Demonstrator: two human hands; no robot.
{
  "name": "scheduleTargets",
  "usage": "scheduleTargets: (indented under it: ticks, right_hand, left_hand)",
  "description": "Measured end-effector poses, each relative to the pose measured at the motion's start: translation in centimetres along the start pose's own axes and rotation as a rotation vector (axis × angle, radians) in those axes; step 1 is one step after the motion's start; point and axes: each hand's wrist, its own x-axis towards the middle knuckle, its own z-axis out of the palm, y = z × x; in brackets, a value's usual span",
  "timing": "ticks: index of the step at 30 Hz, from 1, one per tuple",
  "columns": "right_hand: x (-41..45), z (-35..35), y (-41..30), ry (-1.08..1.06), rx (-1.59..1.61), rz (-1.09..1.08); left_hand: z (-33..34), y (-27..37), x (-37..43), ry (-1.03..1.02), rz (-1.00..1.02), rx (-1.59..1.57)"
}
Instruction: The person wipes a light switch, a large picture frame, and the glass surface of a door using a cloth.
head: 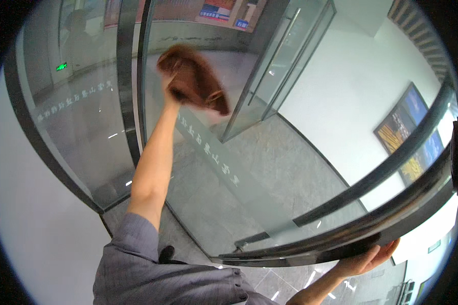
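My left hand (171, 85) is raised at the upper middle, shut on a brown cloth (198, 78) that is blurred by motion. The cloth is at a glass door pane (221, 198) that carries a frosted band (208, 146) with white characters. Whether the cloth touches the glass cannot be told. At the lower right my right hand (370, 259) grips the dark edge frame (328, 249) of the door, its fingers partly hidden behind the frame.
Left of the door stands a fixed glass panel (80, 129) in a dark frame. Another glass door (282, 57) with a long metal bar handle (274, 57) is beyond the pane. A framed picture (408, 133) hangs on the white wall at right. The floor (282, 160) is grey tile.
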Motion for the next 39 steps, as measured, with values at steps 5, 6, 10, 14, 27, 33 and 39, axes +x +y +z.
scheduleTargets:
  ticks: [5, 6, 10, 14, 27, 33, 39]
  right_hand:
    - [1.1, -6.3, 2.8, 0.237, -0.064, 0.216]
    - [1.1, -6.9, 2.9, 0.139, -0.114, 0.220]
    - [-1.8, -5.9, 3.8, 0.155, 0.025, 0.360]
    - [-4.0, -5.4, 4.0, 0.227, 0.120, 0.417]
    - [-4.1, -3.7, 4.5, 0.205, 0.093, 0.437]
    - [-5.5, -1.4, 2.7, 0.254, -0.036, 0.473]
    - [-7.5, -2.0, 2.6, 0.386, -0.093, 0.426]
  left_hand:
    - [-7.1, -7.6, -10.4, 0.251, -0.250, 0.569]
    - [-9.1, -7.1, -9.1, 0.297, -0.326, 0.360]
    - [-7.9, -4.1, 4.9, -0.067, 0.223, 1.486]
    - [8.5, -1.1, 16.6, -0.107, 0.671, 1.196]
    - [50.9, -9.0, -3.3, -1.061, 1.309, 0.651]
    - [53.6, -4.2, 12.0, -0.866, 1.300, 0.911]
    - [36.0, 2.0, 26.5, -0.341, 0.983, 0.856]
